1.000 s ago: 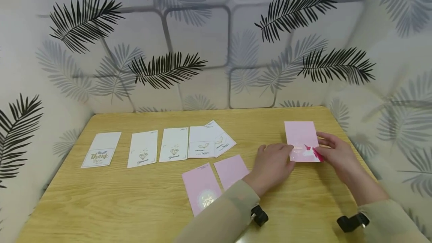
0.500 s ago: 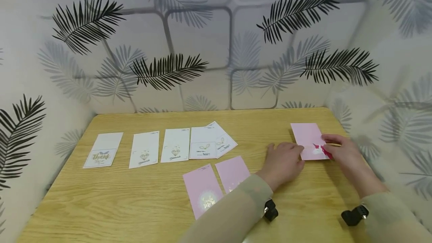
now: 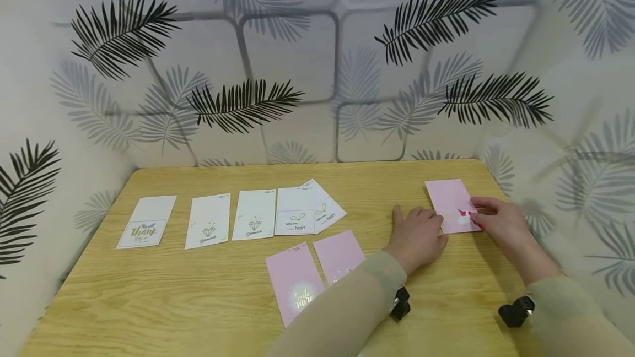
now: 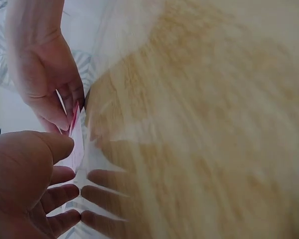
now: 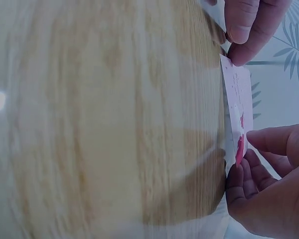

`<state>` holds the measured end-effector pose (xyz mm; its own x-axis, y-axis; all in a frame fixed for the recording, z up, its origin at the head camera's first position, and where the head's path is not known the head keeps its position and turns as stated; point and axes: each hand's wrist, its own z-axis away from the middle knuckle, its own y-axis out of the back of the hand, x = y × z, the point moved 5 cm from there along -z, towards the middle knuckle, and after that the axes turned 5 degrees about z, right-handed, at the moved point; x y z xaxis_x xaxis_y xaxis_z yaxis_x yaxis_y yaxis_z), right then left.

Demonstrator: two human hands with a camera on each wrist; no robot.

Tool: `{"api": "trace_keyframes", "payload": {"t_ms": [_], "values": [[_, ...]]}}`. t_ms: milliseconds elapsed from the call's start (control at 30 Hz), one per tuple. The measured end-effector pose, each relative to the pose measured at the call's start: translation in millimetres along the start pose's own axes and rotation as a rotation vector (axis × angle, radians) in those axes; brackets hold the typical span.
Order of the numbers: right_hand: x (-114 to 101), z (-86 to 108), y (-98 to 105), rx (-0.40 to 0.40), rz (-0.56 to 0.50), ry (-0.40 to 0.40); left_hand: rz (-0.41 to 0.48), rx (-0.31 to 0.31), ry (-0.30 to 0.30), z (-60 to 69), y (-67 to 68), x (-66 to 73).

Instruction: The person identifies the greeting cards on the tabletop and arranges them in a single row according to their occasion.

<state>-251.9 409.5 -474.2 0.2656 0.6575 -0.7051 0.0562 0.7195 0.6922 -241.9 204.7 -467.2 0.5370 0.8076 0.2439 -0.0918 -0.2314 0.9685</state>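
Note:
A pink card (image 3: 448,200) with a unicorn print and magenta mane lies at the table's right, its right edge slightly raised. My right hand (image 3: 503,227) pinches that edge between thumb and fingers; in the right wrist view the thumb (image 5: 269,140) is on the printed face and the other fingers are under it. My left hand (image 3: 414,238) is at the card's left edge, its fingertips resting on the table. From the left wrist view, the left thumb (image 4: 60,147) points at the card (image 4: 77,144) and the fingers are loosely bent.
Two pink cards (image 3: 295,274) lie by the left forearm, which partly covers them. White cards stand in a row: a thank-you card (image 3: 149,222), two diamond cards (image 3: 208,222) and two overlapping heart cards (image 3: 296,211). A patterned wall (image 3: 292,54) borders the table (image 3: 163,291).
The unicorn card has shifted a little to the right and now lies tilted, with both hands following it. Over the last half second hardly anything has moved.

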Motion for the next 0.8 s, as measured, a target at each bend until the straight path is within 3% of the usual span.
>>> {"api": "trace_keyframes", "payload": {"t_ms": [233,500,800], "values": [[2,-1.3,2,0.038,0.069,0.01,-0.009,-0.03,0.003,-7.1,-8.9,3.3],[3,1.7,3,0.005,0.189,0.066,-0.039,-0.064,0.042,-14.6,-18.4,8.9],[10,1.3,4,-0.068,0.22,0.1,-0.058,-0.015,0.053,-14.3,-22.6,11.0]]}}
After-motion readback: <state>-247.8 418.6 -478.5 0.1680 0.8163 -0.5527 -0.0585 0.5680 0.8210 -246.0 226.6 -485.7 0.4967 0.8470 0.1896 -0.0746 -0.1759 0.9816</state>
